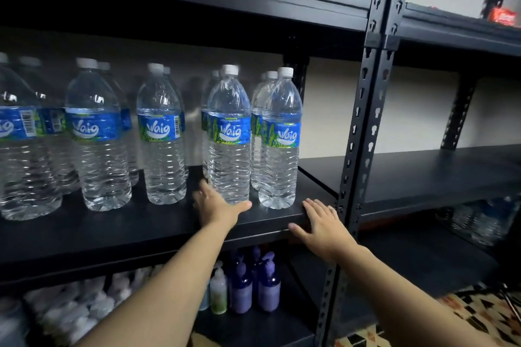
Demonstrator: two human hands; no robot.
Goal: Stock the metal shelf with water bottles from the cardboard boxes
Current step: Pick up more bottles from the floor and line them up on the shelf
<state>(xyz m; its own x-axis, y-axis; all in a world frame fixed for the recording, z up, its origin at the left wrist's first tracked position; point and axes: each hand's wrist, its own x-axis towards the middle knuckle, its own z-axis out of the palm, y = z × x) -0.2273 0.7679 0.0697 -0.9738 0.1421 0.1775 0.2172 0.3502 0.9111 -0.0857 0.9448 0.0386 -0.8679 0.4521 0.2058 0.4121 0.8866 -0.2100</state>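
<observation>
Here's our black metal shelf (158,231), its middle board carrying rows of upright water bottles (162,135) right up to the right end. Our left hand (218,207) is at the foot of the second-last front bottle (229,135), fingers (203,187) straight, thumb splayed, gripping nothing. Our right hand (321,224) lies flat on the front right corner, fingers apart.

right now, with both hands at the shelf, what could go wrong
The left hand is spread at the base of a front bottle; a nudge could tip it into its neighbours. The rightmost bottle stands near the shelf edge by the right hand, so a bump might drop it.
</observation>
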